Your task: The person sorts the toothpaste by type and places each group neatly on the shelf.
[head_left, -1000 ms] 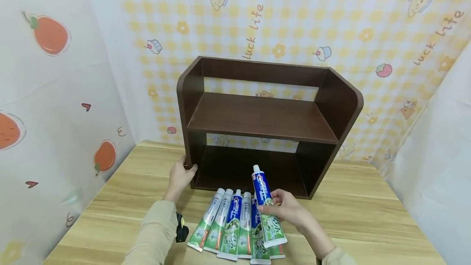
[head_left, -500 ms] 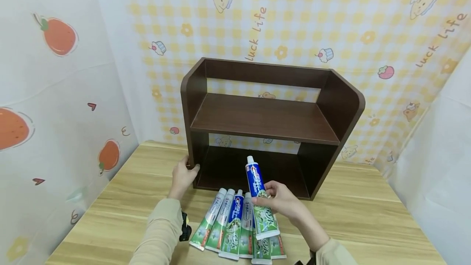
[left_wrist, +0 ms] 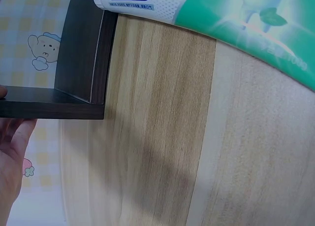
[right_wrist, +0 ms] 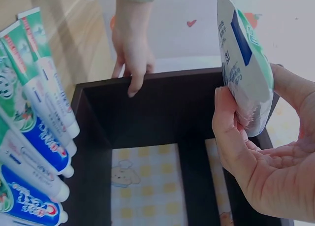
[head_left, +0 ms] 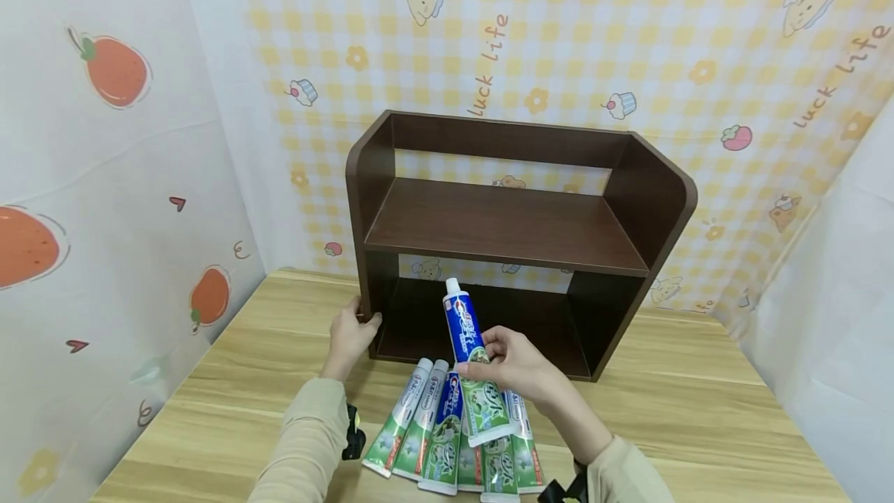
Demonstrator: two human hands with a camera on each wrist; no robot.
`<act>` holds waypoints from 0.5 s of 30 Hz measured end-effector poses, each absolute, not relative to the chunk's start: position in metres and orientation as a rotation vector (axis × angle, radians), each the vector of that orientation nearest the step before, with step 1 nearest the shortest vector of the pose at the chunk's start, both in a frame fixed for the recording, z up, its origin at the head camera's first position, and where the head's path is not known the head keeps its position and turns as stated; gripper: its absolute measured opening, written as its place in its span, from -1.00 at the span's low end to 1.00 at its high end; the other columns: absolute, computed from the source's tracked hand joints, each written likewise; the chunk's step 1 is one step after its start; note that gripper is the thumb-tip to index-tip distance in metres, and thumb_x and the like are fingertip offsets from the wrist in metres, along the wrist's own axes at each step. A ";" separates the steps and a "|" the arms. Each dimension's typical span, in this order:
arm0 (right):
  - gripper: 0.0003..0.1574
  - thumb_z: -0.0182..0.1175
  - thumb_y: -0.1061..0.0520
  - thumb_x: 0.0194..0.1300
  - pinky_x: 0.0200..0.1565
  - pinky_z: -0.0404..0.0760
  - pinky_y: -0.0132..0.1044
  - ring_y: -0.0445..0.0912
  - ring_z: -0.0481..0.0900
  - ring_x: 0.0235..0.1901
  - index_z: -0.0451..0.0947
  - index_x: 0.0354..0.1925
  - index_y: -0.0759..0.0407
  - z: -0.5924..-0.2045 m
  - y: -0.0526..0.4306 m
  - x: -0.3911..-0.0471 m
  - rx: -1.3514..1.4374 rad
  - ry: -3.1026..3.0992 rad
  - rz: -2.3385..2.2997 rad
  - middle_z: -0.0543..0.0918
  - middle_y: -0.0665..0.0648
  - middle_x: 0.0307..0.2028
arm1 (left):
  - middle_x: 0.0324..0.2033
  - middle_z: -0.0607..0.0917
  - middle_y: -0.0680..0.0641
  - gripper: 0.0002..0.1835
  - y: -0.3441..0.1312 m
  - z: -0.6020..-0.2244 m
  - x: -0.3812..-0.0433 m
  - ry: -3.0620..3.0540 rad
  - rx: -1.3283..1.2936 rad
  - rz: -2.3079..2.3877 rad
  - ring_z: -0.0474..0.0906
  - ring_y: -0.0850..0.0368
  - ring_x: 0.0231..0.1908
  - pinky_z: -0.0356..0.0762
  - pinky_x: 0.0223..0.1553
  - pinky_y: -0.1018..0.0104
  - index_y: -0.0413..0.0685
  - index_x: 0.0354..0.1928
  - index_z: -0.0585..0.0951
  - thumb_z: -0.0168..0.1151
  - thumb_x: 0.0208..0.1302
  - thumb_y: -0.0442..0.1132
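My right hand [head_left: 520, 367] pinches a blue and green toothpaste tube [head_left: 464, 328], thumb on its front face and white cap pointing up. It is raised over the other tubes, in front of the lower compartment. In the right wrist view the same tube [right_wrist: 246, 68] shows its back. On the left, my left hand [head_left: 349, 340] grips the lower side panel of a dark brown two-tier shelf [head_left: 506, 220], thumb inside and fingers outside. Several toothpaste tubes lie fanned on the table before the shelf, among them a white and green tube [head_left: 401, 418] at the left end.
The wooden table [head_left: 698, 410] extends to both sides of the shelf. Behind stands a yellow checked backdrop [head_left: 433, 53], with a white fruit-print sheet [head_left: 140, 177] at the left. Both tiers of the shelf face forward with bare boards.
My right hand has carried the held toothpaste tube left and upward across the fanned tubes. My left hand has kept its grip on the shelf's side panel.
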State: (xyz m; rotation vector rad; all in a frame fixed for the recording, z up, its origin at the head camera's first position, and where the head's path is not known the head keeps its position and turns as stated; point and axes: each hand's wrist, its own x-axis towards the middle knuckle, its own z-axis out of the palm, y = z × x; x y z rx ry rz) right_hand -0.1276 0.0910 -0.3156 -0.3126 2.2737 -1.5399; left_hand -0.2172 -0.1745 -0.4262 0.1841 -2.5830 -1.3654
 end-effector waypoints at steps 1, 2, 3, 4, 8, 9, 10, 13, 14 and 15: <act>-0.35 0.31 0.02 0.05 -0.40 0.56 -0.35 -0.14 0.49 -0.48 0.31 -0.02 0.36 -0.314 0.090 -0.128 -0.321 2.280 -1.535 0.45 0.11 -0.42 | 0.05 0.49 -0.44 -0.36 -0.174 -0.426 -0.217 -2.580 0.184 -1.375 0.52 -0.26 -0.02 0.53 -0.03 0.00 -0.41 0.27 0.19 0.09 0.21 -0.24; -0.35 0.32 0.02 0.05 -0.40 0.57 -0.35 -0.14 0.49 -0.48 0.31 -0.02 0.36 -0.312 0.089 -0.128 -0.326 2.284 -1.531 0.45 0.11 -0.42 | 0.04 0.50 -0.43 -0.37 -0.175 -0.427 -0.217 -2.575 0.184 -1.381 0.53 -0.26 -0.02 0.53 -0.04 0.01 -0.41 0.26 0.20 0.09 0.21 -0.24; -0.35 0.32 0.02 0.05 -0.39 0.57 -0.34 -0.14 0.50 -0.48 0.31 -0.02 0.36 -0.310 0.088 -0.128 -0.333 2.290 -1.528 0.46 0.12 -0.42 | 0.04 0.49 -0.44 -0.37 -0.175 -0.427 -0.217 -2.573 0.183 -1.384 0.53 -0.25 -0.02 0.53 -0.04 0.01 -0.41 0.26 0.20 0.09 0.21 -0.24; -0.35 0.32 0.02 0.05 -0.38 0.58 -0.34 -0.14 0.49 -0.48 0.31 -0.03 0.35 -0.309 0.087 -0.128 -0.338 2.297 -1.522 0.46 0.12 -0.41 | 0.04 0.49 -0.43 -0.37 -0.175 -0.427 -0.217 -2.572 0.185 -1.385 0.53 -0.25 -0.02 0.53 -0.04 0.01 -0.40 0.26 0.20 0.09 0.21 -0.24; -0.37 0.31 0.03 0.05 -0.34 0.62 -0.31 -0.15 0.53 -0.47 0.31 -0.03 0.35 -0.303 0.084 -0.129 -0.351 2.296 -1.526 0.50 0.13 -0.40 | 0.02 0.51 -0.42 -0.40 -0.175 -0.427 -0.216 -2.563 0.177 -1.380 0.53 -0.25 -0.03 0.54 -0.06 0.02 -0.39 0.24 0.24 0.10 0.20 -0.25; -0.37 0.31 0.04 0.06 -0.34 0.63 -0.30 -0.15 0.54 -0.47 0.31 -0.03 0.35 -0.302 0.084 -0.129 -0.356 2.294 -1.527 0.50 0.13 -0.40 | 0.02 0.52 -0.42 -0.41 -0.174 -0.427 -0.216 -2.560 0.178 -1.384 0.53 -0.25 -0.03 0.55 -0.07 0.03 -0.38 0.23 0.25 0.10 0.20 -0.25; -0.37 0.31 0.04 0.06 -0.34 0.63 -0.29 -0.15 0.55 -0.47 0.31 -0.02 0.36 -0.300 0.084 -0.130 -0.362 2.294 -1.528 0.51 0.13 -0.39 | 0.00 0.53 -0.41 -0.44 -0.174 -0.427 -0.216 -2.555 0.174 -1.383 0.53 -0.24 -0.04 0.55 -0.08 0.03 -0.38 0.21 0.28 0.10 0.20 -0.25; -0.37 0.30 0.04 0.08 -0.33 0.65 -0.25 -0.15 0.59 -0.48 0.30 -0.01 0.37 -0.296 0.083 -0.132 -0.378 2.298 -1.521 0.53 0.14 -0.38 | -0.05 0.56 -0.39 -0.49 -0.173 -0.426 -0.215 -2.543 0.162 -1.372 0.55 -0.24 -0.07 0.56 -0.11 0.03 -0.36 0.15 0.34 0.11 0.18 -0.26; -0.37 0.29 0.04 0.08 -0.33 0.65 -0.25 -0.15 0.59 -0.48 0.30 -0.01 0.37 -0.295 0.083 -0.132 -0.380 2.302 -1.519 0.53 0.15 -0.37 | -0.07 0.57 -0.39 -0.51 -0.173 -0.426 -0.215 -2.541 0.159 -1.363 0.56 -0.23 -0.08 0.56 -0.11 0.03 -0.36 0.13 0.36 0.11 0.18 -0.26; -0.37 0.29 0.04 0.08 -0.33 0.65 -0.25 -0.15 0.59 -0.48 0.30 -0.01 0.37 -0.293 0.083 -0.132 -0.381 2.305 -1.516 0.53 0.15 -0.37 | -0.08 0.58 -0.38 -0.52 -0.172 -0.427 -0.215 -2.542 0.160 -1.360 0.56 -0.22 -0.09 0.56 -0.11 0.03 -0.35 0.12 0.36 0.11 0.18 -0.26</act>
